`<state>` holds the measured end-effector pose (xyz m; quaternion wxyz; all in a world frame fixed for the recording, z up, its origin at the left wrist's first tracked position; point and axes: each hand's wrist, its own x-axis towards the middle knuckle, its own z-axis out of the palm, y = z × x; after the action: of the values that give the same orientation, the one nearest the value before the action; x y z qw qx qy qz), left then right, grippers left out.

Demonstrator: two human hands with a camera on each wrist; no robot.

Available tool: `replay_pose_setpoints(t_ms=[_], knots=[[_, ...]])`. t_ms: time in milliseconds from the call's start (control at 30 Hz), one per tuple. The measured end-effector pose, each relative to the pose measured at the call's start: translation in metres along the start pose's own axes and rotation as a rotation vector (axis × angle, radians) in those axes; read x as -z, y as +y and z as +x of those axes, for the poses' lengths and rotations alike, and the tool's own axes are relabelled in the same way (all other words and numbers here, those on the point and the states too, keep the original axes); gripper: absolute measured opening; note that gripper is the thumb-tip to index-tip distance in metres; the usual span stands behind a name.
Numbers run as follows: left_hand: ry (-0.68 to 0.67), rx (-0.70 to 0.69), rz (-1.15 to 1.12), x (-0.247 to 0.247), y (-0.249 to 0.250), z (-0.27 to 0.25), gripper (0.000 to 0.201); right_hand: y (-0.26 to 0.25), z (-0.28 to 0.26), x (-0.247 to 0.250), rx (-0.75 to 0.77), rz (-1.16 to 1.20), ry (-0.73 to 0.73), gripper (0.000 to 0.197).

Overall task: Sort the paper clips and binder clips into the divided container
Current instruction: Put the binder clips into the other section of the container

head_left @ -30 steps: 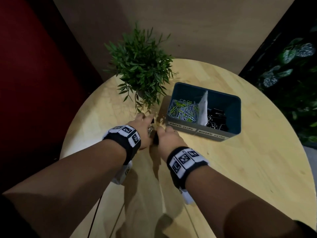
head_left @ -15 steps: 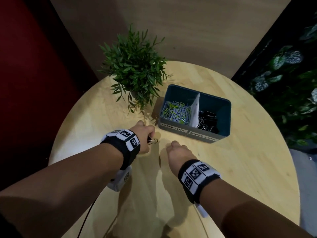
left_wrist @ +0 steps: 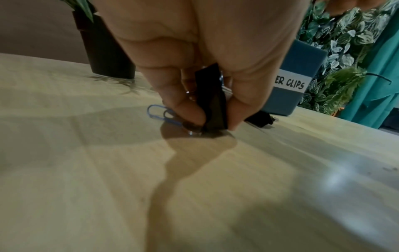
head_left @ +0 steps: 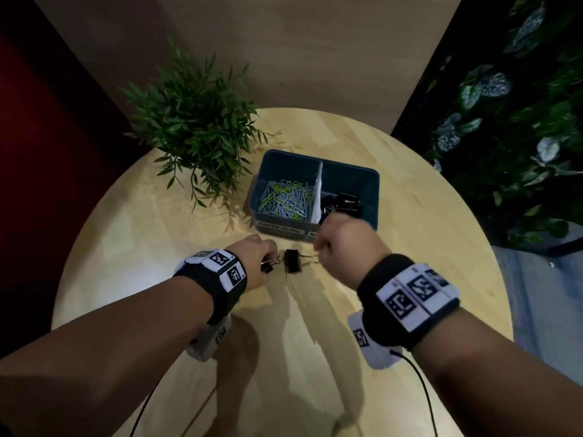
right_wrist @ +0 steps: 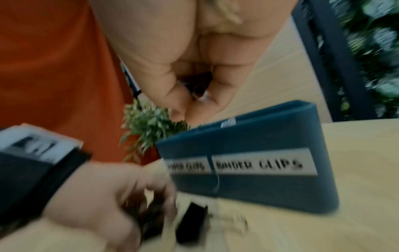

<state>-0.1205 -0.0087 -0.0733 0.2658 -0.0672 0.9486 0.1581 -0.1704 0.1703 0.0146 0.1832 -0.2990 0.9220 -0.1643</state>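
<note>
The blue divided container stands at mid-table, with paper clips in its left compartment and black binder clips in its right. My left hand is low on the table and pinches a black binder clip between thumb and fingers. A blue paper clip lies just beside those fingertips. Another black binder clip lies on the table between my hands. My right hand is raised at the container's front edge, its fingers curled round a dark binder clip.
A potted plant in a black pot stands left of the container. The round wooden table ends close on the left and right. Dark foliage fills the right side beyond the edge.
My right hand has lifted off the table and moved right, up to the container's front. The left hand stays low, pinching its clip. A binder clip now shows between the hands.
</note>
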Motion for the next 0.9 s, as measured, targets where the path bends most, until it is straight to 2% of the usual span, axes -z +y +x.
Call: replay_pose_setpoints(t_ms=[100, 167, 267, 300, 400, 567, 633, 733, 800, 867, 900], knots=[[-0.006, 0.045, -0.028, -0.002, 0.005, 0.0, 0.058, 0.0, 0.005, -0.039, 0.011, -0.136, -0.241, 0.034], [0.008, 0.063, -0.013, -0.004, 0.008, 0.0, 0.058, 0.001, 0.011, -0.064, -0.041, -0.12, -0.282, 0.043], [0.034, 0.065, 0.031, -0.007, 0.011, -0.002, 0.046, 0.0, 0.024, -0.084, -0.142, -0.029, -0.299, 0.061], [0.032, 0.06, 0.046, -0.007, 0.011, -0.003, 0.043, -0.001, 0.028, -0.087, -0.164, -0.006, -0.3, 0.058], [0.0, 0.041, 0.07, -0.006, 0.012, -0.008, 0.04, 0.002, 0.036, -0.093, -0.176, -0.037, -0.276, 0.034], [-0.03, 0.017, 0.004, -0.002, 0.01, -0.021, 0.034, 0.013, 0.012, -0.081, -0.08, -0.097, -0.319, 0.027], [-0.005, -0.017, -0.03, 0.003, 0.011, -0.025, 0.034, 0.012, -0.007, -0.068, -0.027, -0.005, -0.222, 0.026], [0.091, -0.089, -0.119, 0.016, 0.017, -0.03, 0.035, 0.005, -0.025, -0.033, 0.096, 0.169, 0.11, 0.036], [0.14, -0.116, -0.186, 0.026, 0.023, -0.033, 0.032, 0.007, -0.021, -0.003, 0.092, 0.224, 0.329, 0.022], [0.169, -0.139, -0.266, 0.035, 0.03, -0.035, 0.03, 0.015, -0.01, 0.019, -0.001, 0.211, 0.392, 0.02], [0.188, -0.16, -0.313, 0.04, 0.033, -0.036, 0.031, 0.022, -0.002, 0.024, -0.056, 0.188, 0.347, 0.022]])
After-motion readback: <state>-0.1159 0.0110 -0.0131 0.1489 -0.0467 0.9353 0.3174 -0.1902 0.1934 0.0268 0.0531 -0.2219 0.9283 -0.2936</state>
